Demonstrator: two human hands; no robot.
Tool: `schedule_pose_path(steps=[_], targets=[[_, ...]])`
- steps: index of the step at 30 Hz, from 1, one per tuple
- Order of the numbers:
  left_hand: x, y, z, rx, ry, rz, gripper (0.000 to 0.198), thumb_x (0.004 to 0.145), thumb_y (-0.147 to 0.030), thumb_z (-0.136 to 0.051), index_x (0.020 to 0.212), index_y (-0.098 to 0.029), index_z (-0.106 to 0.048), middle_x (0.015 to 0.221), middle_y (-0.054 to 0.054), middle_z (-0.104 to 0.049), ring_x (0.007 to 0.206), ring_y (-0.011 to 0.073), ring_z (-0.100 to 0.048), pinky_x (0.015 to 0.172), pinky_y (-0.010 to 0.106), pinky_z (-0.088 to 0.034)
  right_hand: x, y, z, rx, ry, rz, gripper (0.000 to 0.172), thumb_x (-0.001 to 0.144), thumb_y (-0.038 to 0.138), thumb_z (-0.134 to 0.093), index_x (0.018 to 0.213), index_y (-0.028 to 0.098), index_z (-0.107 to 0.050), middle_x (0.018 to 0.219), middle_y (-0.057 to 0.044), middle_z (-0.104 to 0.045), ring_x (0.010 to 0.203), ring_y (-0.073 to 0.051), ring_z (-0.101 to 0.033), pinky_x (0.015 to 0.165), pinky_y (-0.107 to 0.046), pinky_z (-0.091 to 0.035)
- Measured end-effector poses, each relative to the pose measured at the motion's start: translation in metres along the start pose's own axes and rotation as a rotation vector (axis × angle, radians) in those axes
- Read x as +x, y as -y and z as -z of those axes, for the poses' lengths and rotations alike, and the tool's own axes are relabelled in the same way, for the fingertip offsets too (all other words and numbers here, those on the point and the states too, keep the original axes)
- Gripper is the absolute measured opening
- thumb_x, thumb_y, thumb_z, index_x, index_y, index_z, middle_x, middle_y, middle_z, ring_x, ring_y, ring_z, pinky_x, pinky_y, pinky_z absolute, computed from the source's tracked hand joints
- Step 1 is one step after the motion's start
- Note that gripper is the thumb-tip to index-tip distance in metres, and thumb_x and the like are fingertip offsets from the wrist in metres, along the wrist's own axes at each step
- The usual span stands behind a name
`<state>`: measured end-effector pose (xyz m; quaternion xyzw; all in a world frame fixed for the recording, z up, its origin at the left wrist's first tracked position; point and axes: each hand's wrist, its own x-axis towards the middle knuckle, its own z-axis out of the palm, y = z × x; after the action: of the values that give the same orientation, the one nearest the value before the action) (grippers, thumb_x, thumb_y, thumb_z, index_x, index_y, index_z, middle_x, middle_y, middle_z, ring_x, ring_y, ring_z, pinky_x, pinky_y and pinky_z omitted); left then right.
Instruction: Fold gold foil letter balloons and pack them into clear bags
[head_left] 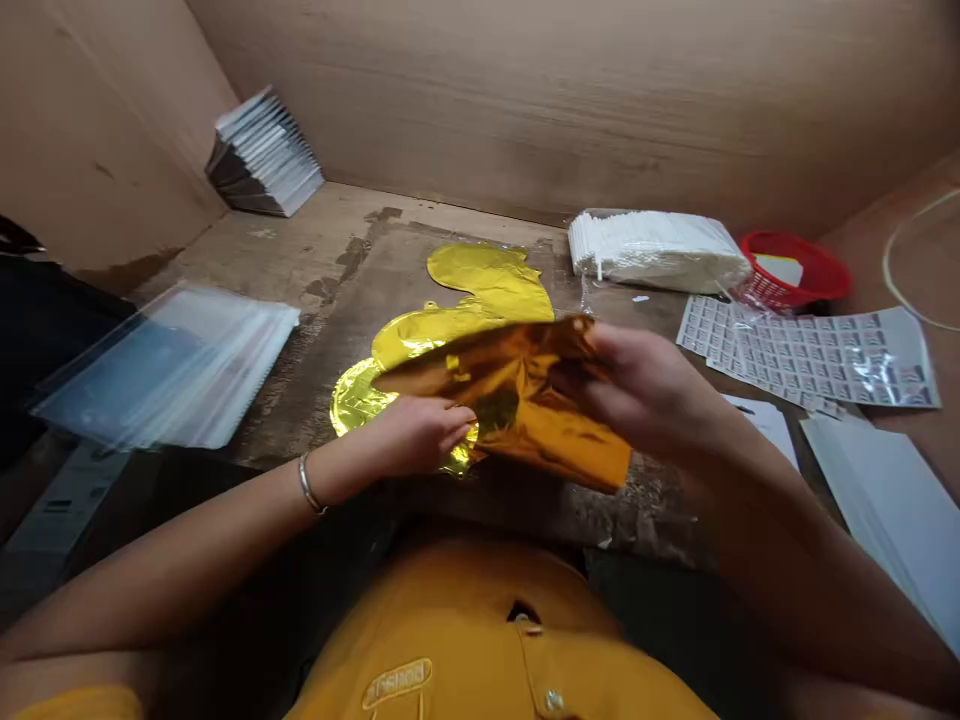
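A crumpled gold foil sheet (517, 400), flat and uninflated like a balloon, is lifted just above the table between both hands. My left hand (420, 432) pinches its lower left edge, fingers closed. Gripping the right side is my right hand (645, 385), its fingers curled over the foil. More gold foil pieces (480, 295) lie flat on the worn wooden table (315, 330) right behind the held one. A silver bracelet sits on my left wrist.
Clear plastic sleeves (172, 370) lie stacked at the left. A pile of silver packets (262, 155) leans in the back left corner. At the right are a bundle of white straws (652, 250), a red basket (795, 270), sticker sheets (817, 350) and white cards (885, 500).
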<state>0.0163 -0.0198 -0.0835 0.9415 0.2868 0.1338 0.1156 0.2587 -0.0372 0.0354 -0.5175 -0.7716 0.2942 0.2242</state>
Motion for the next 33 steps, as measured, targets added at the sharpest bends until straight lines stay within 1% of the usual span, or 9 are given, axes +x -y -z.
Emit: schedule_pose_path(steps=[5, 9, 15, 18, 20, 23, 27, 30, 33], targets=[[-0.012, -0.001, 0.004, 0.035, 0.073, -0.112, 0.019, 0.095, -0.019, -0.046, 0.091, -0.017, -0.064, 0.101, 0.008, -0.07, 0.111, 0.0231, -0.06, 0.098, 0.039, -0.042, 0.104, -0.053, -0.036, -0.023, 0.014, -0.23, 0.013, 0.075, 0.026, -0.064, 0.068, 0.015, -0.066, 0.057, 0.003, -0.054, 0.053, -0.011, -0.048, 0.053, -0.023, -0.037], [-0.01, 0.006, 0.002, -0.004, 0.053, -0.142, 0.016, 0.094, -0.017, -0.047, 0.098, -0.017, -0.063, 0.111, 0.008, -0.069, 0.121, 0.0233, -0.055, 0.109, 0.045, -0.034, 0.135, -0.075, -0.061, -0.263, 0.031, -0.24, 0.015, 0.077, 0.026, -0.061, 0.067, 0.016, -0.065, 0.052, 0.004, -0.05, 0.052, -0.012, -0.048, 0.053, -0.025, -0.034], [-0.009, 0.016, -0.002, -0.068, 0.003, -0.179, 0.015, 0.091, -0.014, -0.051, 0.097, -0.016, -0.064, 0.109, 0.009, -0.069, 0.111, 0.0216, -0.06, 0.103, 0.039, -0.043, 0.137, -0.085, -0.067, -0.369, 0.057, -0.194, 0.014, 0.075, 0.026, -0.063, 0.064, 0.017, -0.066, 0.05, 0.003, -0.049, 0.054, -0.013, -0.046, 0.055, -0.026, -0.032], [-0.01, 0.021, -0.001, -0.03, -0.137, -0.017, 0.025, 0.092, -0.012, -0.045, 0.108, -0.013, -0.064, 0.117, 0.012, -0.066, 0.112, 0.0199, -0.06, 0.098, 0.033, -0.047, 0.137, -0.085, -0.067, -0.384, 0.083, -0.186, 0.016, 0.077, 0.028, -0.061, 0.069, 0.017, -0.07, 0.051, 0.001, -0.053, 0.055, -0.014, -0.05, 0.056, -0.026, -0.035], [-0.01, 0.024, 0.002, 0.061, -0.199, 0.135, 0.032, 0.094, -0.015, -0.042, 0.121, -0.012, -0.06, 0.133, 0.014, -0.059, 0.126, 0.0239, -0.052, 0.107, 0.04, -0.041, 0.137, -0.084, -0.067, -0.393, 0.098, -0.182, 0.017, 0.078, 0.028, -0.061, 0.074, 0.017, -0.072, 0.054, 0.0, -0.057, 0.057, -0.015, -0.053, 0.057, -0.026, -0.037], [-0.011, 0.027, 0.004, 0.168, -0.069, 0.287, 0.042, 0.099, -0.026, -0.041, 0.138, -0.015, -0.049, 0.15, 0.013, -0.043, 0.141, 0.0317, -0.036, 0.116, 0.054, -0.026, 0.139, -0.082, -0.068, -0.408, 0.123, -0.18, 0.018, 0.079, 0.029, -0.062, 0.077, 0.016, -0.074, 0.058, -0.002, -0.062, 0.062, -0.018, -0.058, 0.061, -0.028, -0.042], [-0.013, 0.03, 0.001, 0.174, 0.092, 0.364, 0.045, 0.102, -0.033, -0.036, 0.141, -0.014, -0.046, 0.152, 0.014, -0.04, 0.141, 0.0334, -0.035, 0.114, 0.053, -0.028, 0.129, -0.073, -0.07, -0.528, 0.024, -0.086, 0.033, 0.08, 0.027, -0.064, 0.108, 0.011, -0.071, 0.092, -0.014, -0.072, 0.089, -0.029, -0.065, 0.078, -0.038, -0.05], [-0.014, 0.03, -0.001, 0.175, 0.088, 0.363, 0.045, 0.102, -0.033, -0.035, 0.142, -0.014, -0.046, 0.151, 0.014, -0.041, 0.14, 0.0334, -0.036, 0.113, 0.051, -0.03, 0.104, -0.06, -0.071, -0.601, -0.134, 0.151, 0.049, 0.086, 0.022, -0.057, 0.133, 0.007, -0.055, 0.129, -0.021, -0.061, 0.119, -0.034, -0.055, 0.099, -0.049, -0.046], [-0.014, 0.029, -0.001, 0.175, 0.072, 0.357, 0.045, 0.102, -0.032, -0.036, 0.142, -0.014, -0.047, 0.15, 0.015, -0.042, 0.14, 0.0337, -0.037, 0.113, 0.051, -0.031, 0.07, -0.052, -0.079, -0.586, -0.007, 0.305, 0.043, 0.095, 0.025, -0.043, 0.134, 0.011, -0.056, 0.141, -0.018, -0.053, 0.131, -0.031, -0.048, 0.106, -0.053, -0.043]])
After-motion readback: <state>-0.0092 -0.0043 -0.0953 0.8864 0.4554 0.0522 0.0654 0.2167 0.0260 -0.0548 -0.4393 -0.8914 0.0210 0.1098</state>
